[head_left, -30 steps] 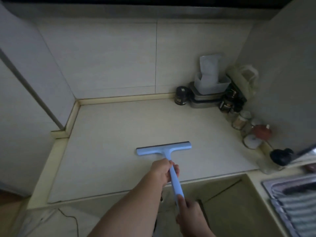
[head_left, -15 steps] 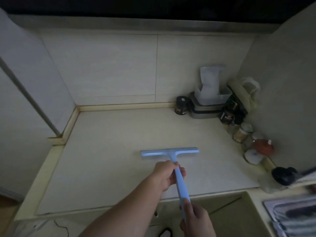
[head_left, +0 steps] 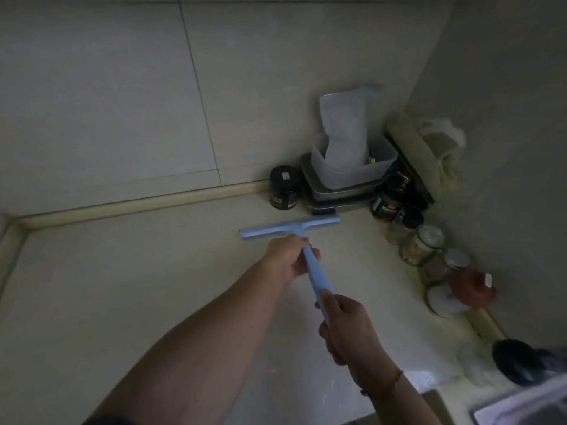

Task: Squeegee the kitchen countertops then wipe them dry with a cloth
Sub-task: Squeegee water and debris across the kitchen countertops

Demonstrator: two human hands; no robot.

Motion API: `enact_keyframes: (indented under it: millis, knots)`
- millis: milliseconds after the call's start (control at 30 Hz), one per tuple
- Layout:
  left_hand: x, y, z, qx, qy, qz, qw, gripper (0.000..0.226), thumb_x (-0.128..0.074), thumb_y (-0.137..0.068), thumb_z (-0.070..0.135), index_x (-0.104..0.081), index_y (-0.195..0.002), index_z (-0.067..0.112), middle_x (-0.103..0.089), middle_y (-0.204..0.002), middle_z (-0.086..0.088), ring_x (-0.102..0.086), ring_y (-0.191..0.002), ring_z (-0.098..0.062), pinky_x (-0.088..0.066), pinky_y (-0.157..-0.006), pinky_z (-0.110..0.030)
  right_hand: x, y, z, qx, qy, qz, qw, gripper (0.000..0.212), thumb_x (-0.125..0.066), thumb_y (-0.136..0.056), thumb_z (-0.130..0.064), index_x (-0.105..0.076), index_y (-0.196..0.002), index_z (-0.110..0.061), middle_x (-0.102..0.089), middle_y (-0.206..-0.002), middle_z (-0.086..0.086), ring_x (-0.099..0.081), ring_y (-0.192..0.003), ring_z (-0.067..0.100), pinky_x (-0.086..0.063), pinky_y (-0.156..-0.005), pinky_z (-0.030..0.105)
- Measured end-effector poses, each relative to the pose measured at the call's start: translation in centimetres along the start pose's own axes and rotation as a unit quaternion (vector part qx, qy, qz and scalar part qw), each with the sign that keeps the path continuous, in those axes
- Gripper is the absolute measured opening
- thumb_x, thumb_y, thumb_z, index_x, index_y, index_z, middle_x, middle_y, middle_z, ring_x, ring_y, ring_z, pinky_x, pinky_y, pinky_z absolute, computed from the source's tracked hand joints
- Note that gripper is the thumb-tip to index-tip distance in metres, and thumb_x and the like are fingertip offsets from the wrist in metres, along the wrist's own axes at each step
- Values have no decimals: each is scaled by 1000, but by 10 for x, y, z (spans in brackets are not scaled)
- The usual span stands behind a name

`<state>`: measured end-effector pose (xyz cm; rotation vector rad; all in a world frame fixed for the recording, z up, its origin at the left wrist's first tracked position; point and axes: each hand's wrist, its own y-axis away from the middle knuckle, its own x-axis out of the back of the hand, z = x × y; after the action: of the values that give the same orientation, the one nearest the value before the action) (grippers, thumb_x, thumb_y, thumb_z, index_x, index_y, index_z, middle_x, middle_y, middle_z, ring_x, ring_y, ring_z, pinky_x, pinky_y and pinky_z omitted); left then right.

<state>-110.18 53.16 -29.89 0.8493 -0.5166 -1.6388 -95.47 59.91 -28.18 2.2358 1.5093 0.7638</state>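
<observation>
A light blue squeegee (head_left: 290, 228) lies with its blade on the pale countertop (head_left: 138, 286), close to the back wall and just in front of the stacked containers. My left hand (head_left: 290, 259) grips the handle right behind the blade. My right hand (head_left: 349, 329) holds the lower end of the handle. No cloth is in view.
A black jar (head_left: 283, 188) and stacked trays with a clear tub (head_left: 346, 176) stand at the back. Several jars (head_left: 422, 243) and a red-lidded pot (head_left: 471, 286) line the right wall. A dark round object (head_left: 515, 360) and a sink edge (head_left: 521, 406) sit at lower right.
Both hands have pushed the squeegee away from the front edge toward the back wall; its blade now sits near the black jar and trays. The camera has moved closer.
</observation>
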Motion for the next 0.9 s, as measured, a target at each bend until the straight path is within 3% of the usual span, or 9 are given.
enact_keyframes:
  millis: [200, 333, 500, 600, 667, 767, 900]
  knots:
    - [2, -9, -4, 25, -24, 4, 999, 15, -52, -98, 10, -56, -86, 1, -66, -77, -14, -65, -67, -25, -57, -67, -38, -1, -6, 12, -14, -9, -2, 1000, 36, -46, -99, -36, -62, -89, -6, -48, -50, 8, -34, -30, 16, -27, -38, 18]
    - [-2, 1, -13, 36, -39, 22, 998, 18, -52, -98, 11, -57, -84, 1, -66, -76, -13, -66, -62, -24, -55, -51, -32, 2, 1, 23, -8, -8, 2, 1000, 37, -47, -99, -36, -63, -87, -5, -48, -50, 8, -35, -32, 16, -28, -37, 19]
    - [-2, 37, -44, 60, -50, 20, 997, 18, -48, -99, 9, -56, -84, 2, -66, -77, -13, -66, -63, -23, -55, -47, -30, 21, 33, 57, 13, 46, 1, 999, 37, -49, -97, -36, -63, -80, -7, -48, -44, 2, -40, -32, 15, -31, -38, 20]
    - [-6, 62, -79, 67, -52, 24, 996, 19, -48, -99, 10, -56, -84, 3, -66, -76, -12, -66, -57, -21, -55, -45, -29, 35, 56, 94, 50, 136, -7, 989, 30, -51, -96, -30, -62, -73, -15, -52, -47, -2, -48, -41, 6, -39, -52, 25]
    - [-11, 80, -100, 66, -51, 33, 996, 19, -48, -99, 10, -56, -84, 3, -65, -76, -12, -65, -53, -21, -53, -42, -28, 43, 76, 113, 43, 130, -7, 991, 31, -50, -95, -35, -63, -72, -19, -57, -56, 0, -55, -54, 8, -42, -59, 25]
    - [-19, 108, -130, 70, -59, 42, 995, 17, -48, -98, 10, -57, -86, 2, -66, -78, -13, -66, -60, -24, -53, -43, -28, 57, 106, 135, 6, 116, 17, 993, 41, -52, -92, -45, -65, -72, -12, -61, -57, 3, -65, -67, 21, -44, -61, 25]
    - [-26, 143, -166, 74, -66, 45, 994, 17, -48, -98, 10, -58, -88, 1, -67, -79, -15, -66, -63, -25, -56, -48, -31, 74, 143, 156, -9, 145, 37, 989, 37, -52, -92, -47, -64, -74, -17, -58, -61, -2, -65, -78, 16, -42, -58, 23]
